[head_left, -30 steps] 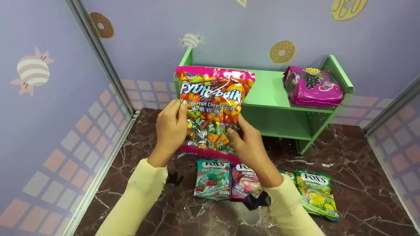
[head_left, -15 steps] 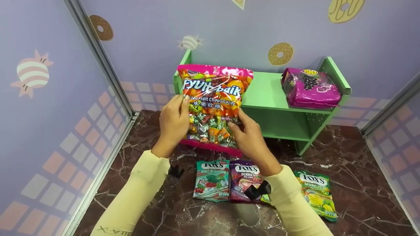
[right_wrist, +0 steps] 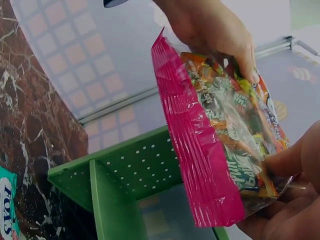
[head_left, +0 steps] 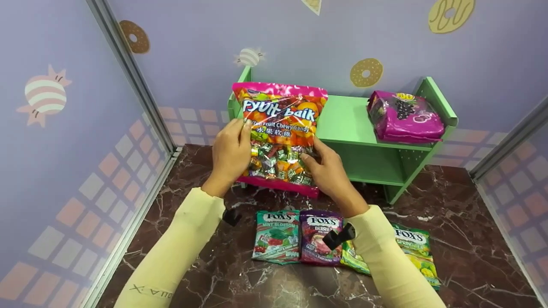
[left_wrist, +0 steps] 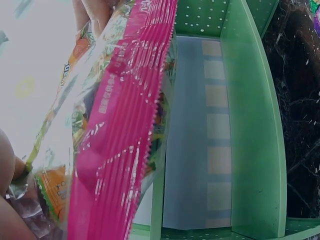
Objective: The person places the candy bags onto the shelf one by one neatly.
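Both hands hold a large bag of fruit chewy candy (head_left: pixel 280 117) by its sides, front panel facing the head camera. It has pink top and bottom seams and a clear lower window with wrapped sweets. The left hand (head_left: pixel 231 152) grips its left edge, thumb on the front. On the right edge, the right hand (head_left: pixel 330 173) pinches the lower part, thumb on the window. In the head view the bag covers the left part of a green shelf (head_left: pixel 346 115). The right wrist view shows the pink bottom seam (right_wrist: pixel 200 150) and the left hand (right_wrist: pixel 212 30) beyond.
A purple candy bag (head_left: pixel 406 117) lies on the shelf's top board at right. On the dark marble surface (head_left: pixel 192 273) lie a teal candy bag (head_left: pixel 277 239), a purple one (head_left: pixel 317 229) and green-yellow ones (head_left: pixel 415 250), partly behind the right sleeve. Patterned walls enclose the sides.
The fruit chewy candy bag has shifted slightly up and right, toward the shelf, with both hands keeping their grip. The candy bags on the surface and shelf stay put.
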`<state>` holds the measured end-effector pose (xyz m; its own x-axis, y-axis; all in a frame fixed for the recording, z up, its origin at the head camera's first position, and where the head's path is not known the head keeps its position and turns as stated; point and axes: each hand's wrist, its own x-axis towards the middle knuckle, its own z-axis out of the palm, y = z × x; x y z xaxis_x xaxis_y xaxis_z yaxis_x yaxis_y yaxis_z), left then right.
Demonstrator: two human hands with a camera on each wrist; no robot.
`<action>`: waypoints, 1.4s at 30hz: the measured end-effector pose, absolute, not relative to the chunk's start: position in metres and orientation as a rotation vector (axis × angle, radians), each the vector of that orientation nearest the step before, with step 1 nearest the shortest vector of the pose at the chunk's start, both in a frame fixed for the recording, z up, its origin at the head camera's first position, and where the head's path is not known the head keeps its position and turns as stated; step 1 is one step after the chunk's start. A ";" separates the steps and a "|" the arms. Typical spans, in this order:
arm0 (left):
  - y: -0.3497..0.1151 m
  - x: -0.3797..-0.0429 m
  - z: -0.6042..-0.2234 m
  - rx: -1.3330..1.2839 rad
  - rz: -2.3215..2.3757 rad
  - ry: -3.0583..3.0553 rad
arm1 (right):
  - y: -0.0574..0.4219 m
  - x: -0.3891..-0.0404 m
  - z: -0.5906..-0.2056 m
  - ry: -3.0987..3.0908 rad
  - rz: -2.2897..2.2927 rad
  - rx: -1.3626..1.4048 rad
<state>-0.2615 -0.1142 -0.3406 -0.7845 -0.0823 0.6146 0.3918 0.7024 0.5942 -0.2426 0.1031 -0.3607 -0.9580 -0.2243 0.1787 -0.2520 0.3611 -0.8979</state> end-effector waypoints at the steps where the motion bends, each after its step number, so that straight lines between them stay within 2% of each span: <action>1: -0.114 -0.263 -0.340 -0.240 -0.989 -2.288 | 0.103 -0.244 -0.361 -2.577 1.698 0.445; 42: -0.112 -0.326 -0.322 -0.205 -0.923 -2.378 | 0.099 -0.302 -0.354 -2.523 1.799 0.308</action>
<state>-0.3257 -0.1121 -0.3219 -0.8235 -0.0618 0.5640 0.3349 0.7495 0.5711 -0.3024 0.0988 -0.3535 -0.9800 -0.1441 0.1369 -0.1764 0.3130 -0.9332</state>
